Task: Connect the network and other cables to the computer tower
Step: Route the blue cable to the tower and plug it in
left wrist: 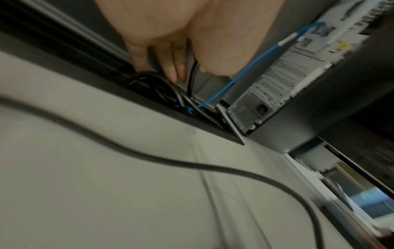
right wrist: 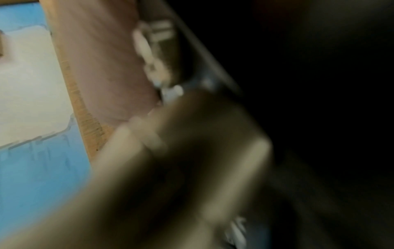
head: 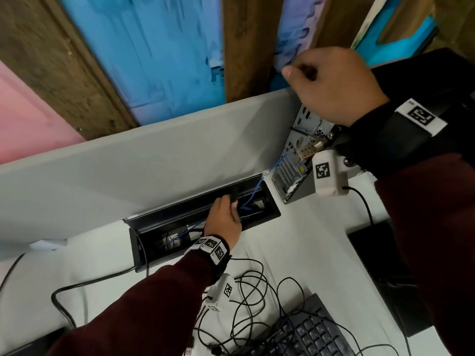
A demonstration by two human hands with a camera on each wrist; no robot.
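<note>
The computer tower (head: pixel 295 160) stands at the desk's right rear, its grey rear panel (left wrist: pixel 277 80) facing me. A blue network cable (head: pixel 258 187) (left wrist: pixel 245 74) runs from the black desk cable tray (head: pixel 195 209) up to the rear panel. My left hand (head: pixel 226 211) reaches into the tray, and its fingers (left wrist: pixel 168 64) curl round a black cable (left wrist: pixel 192 75) (head: pixel 233 197). The tower's power socket (left wrist: pixel 262 108) has nothing plugged in. My right hand (head: pixel 326 80) hovers at the tower's upper rear corner with curled fingers. I see nothing in it. The right wrist view is blurred and dark.
A grey partition (head: pixel 128 160) backs the desk. Loose thin black cables (head: pixel 246 291) tangle beside a dark keyboard (head: pixel 303 335) at the front. A thick black cable (head: pixel 84 283) (left wrist: pixel 149 156) lies across the white desktop. More coiled cables (left wrist: pixel 153 89) fill the tray.
</note>
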